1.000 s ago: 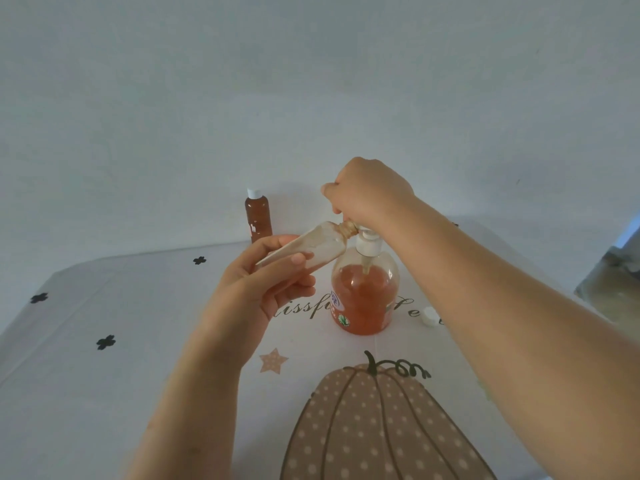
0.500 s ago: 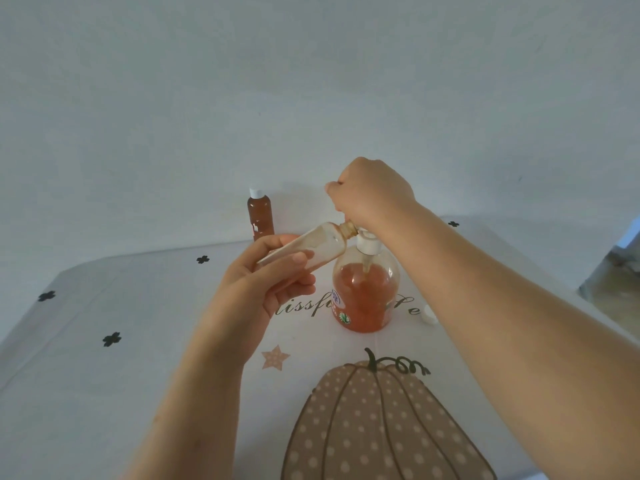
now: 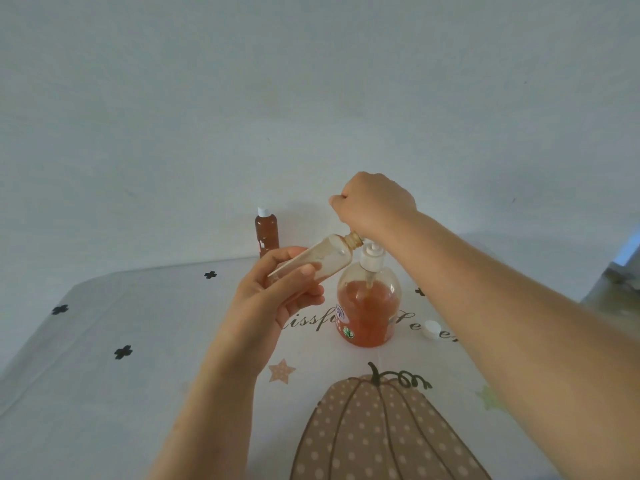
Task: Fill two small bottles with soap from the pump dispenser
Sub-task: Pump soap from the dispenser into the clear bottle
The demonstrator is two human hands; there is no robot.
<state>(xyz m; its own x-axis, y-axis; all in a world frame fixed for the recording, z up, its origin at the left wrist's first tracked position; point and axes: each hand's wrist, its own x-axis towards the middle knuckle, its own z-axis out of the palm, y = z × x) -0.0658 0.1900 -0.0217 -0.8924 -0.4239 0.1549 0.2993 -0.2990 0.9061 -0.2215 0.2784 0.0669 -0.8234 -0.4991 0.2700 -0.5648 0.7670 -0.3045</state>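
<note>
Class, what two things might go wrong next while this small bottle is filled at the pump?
1. The left hand holds the small bottle tilted, its narrow neck at the pump dispenser under the right hand; soap could miss and drip onto the tablecloth.
2. The loose white cap lies by the right forearm, which might knock it away.

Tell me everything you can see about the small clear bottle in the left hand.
The small clear bottle looks like see-through plastic, with a narrow tan neck and no cap. It is nearly empty, with only pale smears inside. It is in the air, tilted, with its neck up and to the right and its mouth by the top of the pump dispenser, just under the right hand. The left hand grips its lower body, thumb across the front.
</note>
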